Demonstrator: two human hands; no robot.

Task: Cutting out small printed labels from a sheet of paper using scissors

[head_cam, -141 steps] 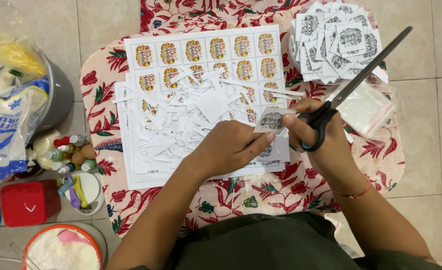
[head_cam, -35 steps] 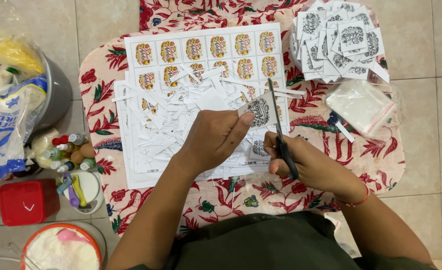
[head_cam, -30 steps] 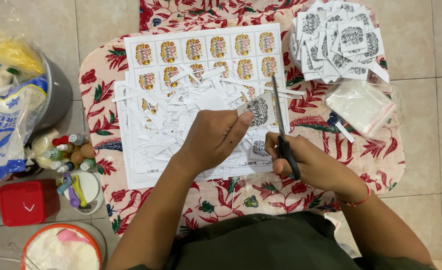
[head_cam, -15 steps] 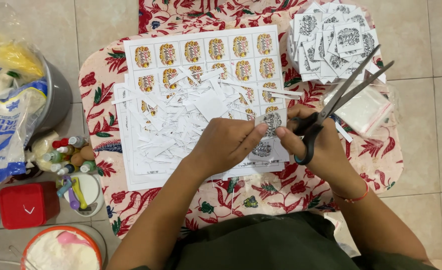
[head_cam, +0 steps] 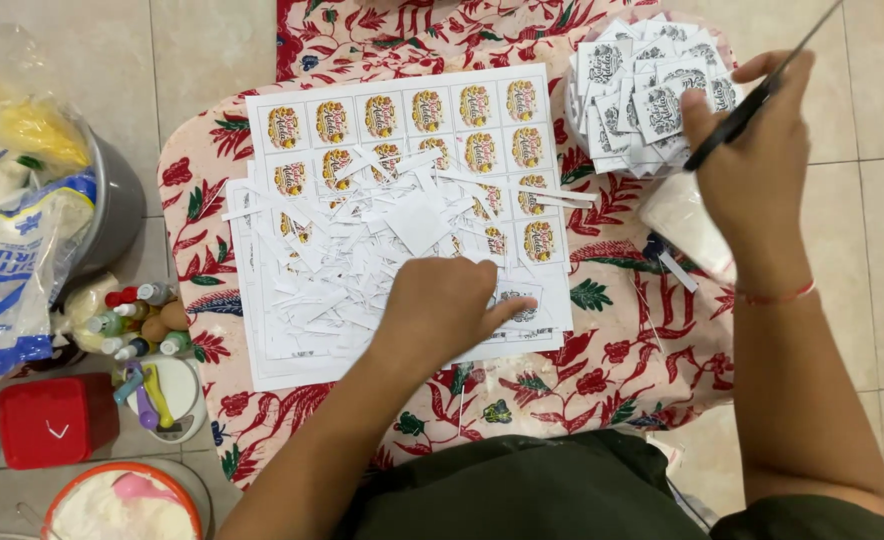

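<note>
My right hand [head_cam: 752, 150] grips scissors [head_cam: 752, 100], setting a label on the cut pile [head_cam: 632, 90], tray's far-right corner; left hand [head_cam: 442, 310], fingers loose, touches the next label [head_cam: 517, 300].

hidden and cut-off items, as you see them:
- scissors [head_cam: 752, 100]: blade tip runs off the top edge; handles buried in your right hand [head_cam: 752, 170], so the blade gap can't be told.
- clear plastic bag [head_cam: 684, 225]: partly behind your right hand.
- small cut label [head_cam: 518, 305]: half under your left hand [head_cam: 442, 310] fingertips.
- printed sticker sheet [head_cam: 402, 110]: lower rows covered by white paper scraps [head_cam: 362, 250].
- flour bag [head_cam: 7, 270] and red box [head_cam: 52, 420]: the bag is clipped by the left edge.
- white powder bowl [head_cam: 122, 500]: cut by the bottom edge.
</note>
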